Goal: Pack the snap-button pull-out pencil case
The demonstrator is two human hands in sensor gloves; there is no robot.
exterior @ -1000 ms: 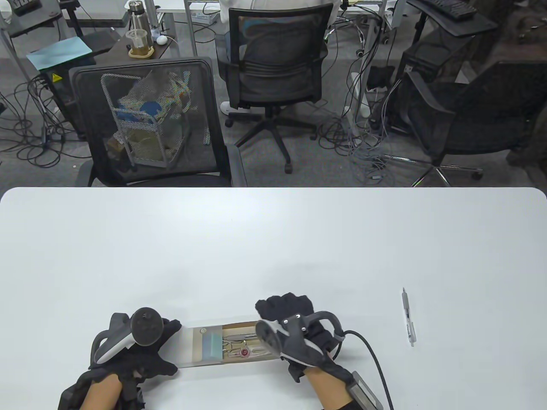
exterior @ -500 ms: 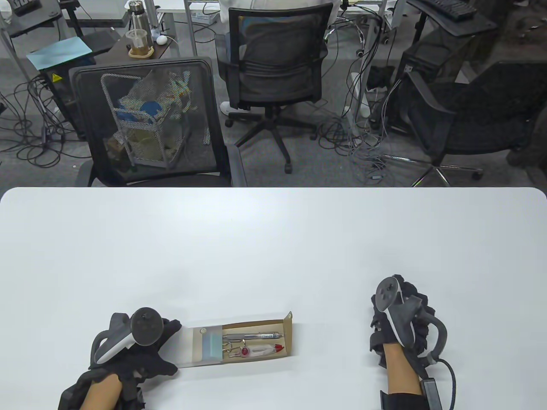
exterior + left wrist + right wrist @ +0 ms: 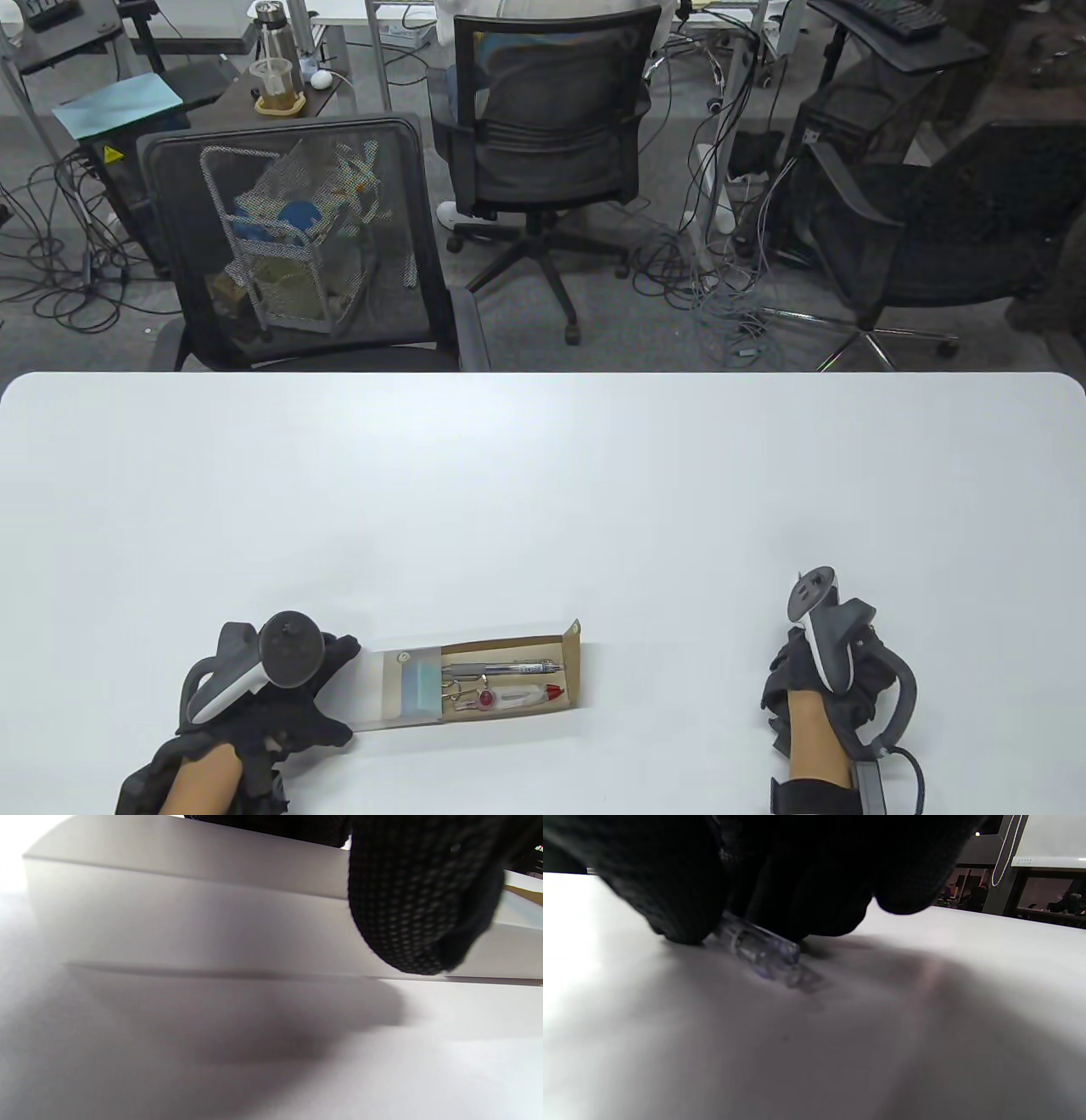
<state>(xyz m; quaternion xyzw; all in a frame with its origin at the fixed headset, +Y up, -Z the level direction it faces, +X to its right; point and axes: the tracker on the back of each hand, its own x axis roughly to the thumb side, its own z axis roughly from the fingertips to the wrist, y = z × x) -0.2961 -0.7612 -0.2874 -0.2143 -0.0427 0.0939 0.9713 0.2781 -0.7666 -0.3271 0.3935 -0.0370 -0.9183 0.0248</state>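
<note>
The pencil case lies at the table's near left: a translucent sleeve (image 3: 382, 689) with its brown drawer (image 3: 573, 671) pulled out to the right. In the drawer lie a silver pen (image 3: 501, 668), a white marker with a red tip (image 3: 519, 696), metal clips (image 3: 460, 694) and a teal eraser (image 3: 420, 686). My left hand (image 3: 339, 689) grips the sleeve's left end; its fingertip (image 3: 407, 899) presses the sleeve's side (image 3: 191, 921). My right hand (image 3: 802, 666) is at the near right, covering a clear pen. In the right wrist view my fingers (image 3: 683, 899) pinch the clear pen (image 3: 759, 950), which lies on the table.
The white table (image 3: 543, 509) runs wide between the case and my right hand. Office chairs (image 3: 288, 246) stand beyond the far edge. The right tracker's cable (image 3: 912, 764) trails off the near edge.
My right hand left the drawer, swung right and came down over the clear pen, which it now pinches. The left hand and the case have not moved.
</note>
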